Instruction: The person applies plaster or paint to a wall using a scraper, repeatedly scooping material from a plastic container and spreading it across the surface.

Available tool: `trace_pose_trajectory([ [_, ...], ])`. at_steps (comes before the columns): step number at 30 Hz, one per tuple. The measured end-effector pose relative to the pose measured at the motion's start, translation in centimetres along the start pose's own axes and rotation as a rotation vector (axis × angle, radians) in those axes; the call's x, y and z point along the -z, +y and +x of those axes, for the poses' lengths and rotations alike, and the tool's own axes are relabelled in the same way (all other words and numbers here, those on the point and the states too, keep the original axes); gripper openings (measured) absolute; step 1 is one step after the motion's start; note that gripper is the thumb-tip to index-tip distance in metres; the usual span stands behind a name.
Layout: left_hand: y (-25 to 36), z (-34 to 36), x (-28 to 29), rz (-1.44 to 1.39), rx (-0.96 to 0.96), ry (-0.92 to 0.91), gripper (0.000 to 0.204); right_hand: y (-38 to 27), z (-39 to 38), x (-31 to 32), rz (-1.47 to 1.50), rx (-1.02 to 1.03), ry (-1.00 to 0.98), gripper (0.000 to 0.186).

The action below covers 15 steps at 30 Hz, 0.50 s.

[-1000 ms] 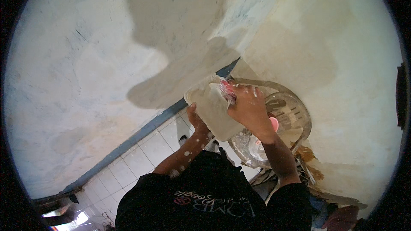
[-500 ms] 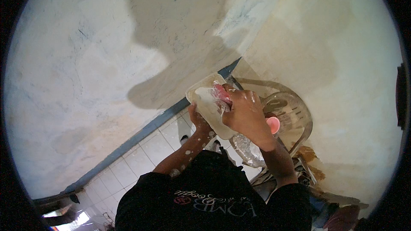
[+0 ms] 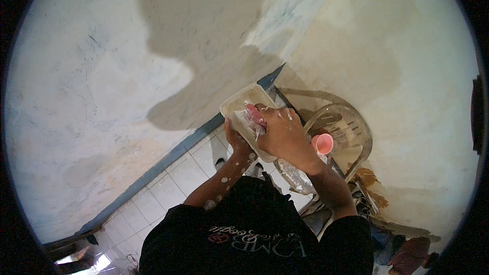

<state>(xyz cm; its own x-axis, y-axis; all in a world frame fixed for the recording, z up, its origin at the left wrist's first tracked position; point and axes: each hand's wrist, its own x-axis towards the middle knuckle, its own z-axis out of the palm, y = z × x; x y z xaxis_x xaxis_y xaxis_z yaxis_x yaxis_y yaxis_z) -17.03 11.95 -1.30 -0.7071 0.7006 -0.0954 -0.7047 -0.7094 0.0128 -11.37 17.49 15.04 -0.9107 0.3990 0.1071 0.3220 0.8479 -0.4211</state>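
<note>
My left hand (image 3: 238,140), dotted with white spots along the wrist and forearm, grips a shallow off-white plastic tray (image 3: 243,95) by its near left side and holds it tilted at chest height. White paste (image 3: 237,117) lies in the tray. My right hand (image 3: 285,132) is closed around a red putty scraper (image 3: 254,115), whose surface is smeared with the same white. The scraper is over the tray, at the paste. My right fingers hide part of the scraper and the tray's right side.
A dusty plastic chair (image 3: 362,127) stands right of the tray in the corner, with a pink cup (image 3: 323,143) and a whitish plastic container or bag (image 3: 298,177) there. Patchy walls (image 3: 102,97) meet ahead; blue skirting (image 3: 186,147) borders the white tiled floor (image 3: 186,175). Clutter (image 3: 407,254) lies lower right.
My right hand and the scraper have shifted slightly left and down across the tray. The tray's angle has changed a little, still in my left hand.
</note>
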Motion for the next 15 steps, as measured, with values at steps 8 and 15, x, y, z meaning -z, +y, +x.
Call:
trace_pose_trajectory([
  [8, 0.4, -0.7, -1.3, 0.186, 0.037, 0.175, 0.064, 3.6, 1.7, -1.3, 0.317, -0.095, -0.13, 0.041],
  [15, 2.0, -0.7, 0.9, 0.278, 0.115, 0.249, 0.064, 6.5, 2.4, -3.9, 0.624, -0.213, -0.37, 0.034],
])
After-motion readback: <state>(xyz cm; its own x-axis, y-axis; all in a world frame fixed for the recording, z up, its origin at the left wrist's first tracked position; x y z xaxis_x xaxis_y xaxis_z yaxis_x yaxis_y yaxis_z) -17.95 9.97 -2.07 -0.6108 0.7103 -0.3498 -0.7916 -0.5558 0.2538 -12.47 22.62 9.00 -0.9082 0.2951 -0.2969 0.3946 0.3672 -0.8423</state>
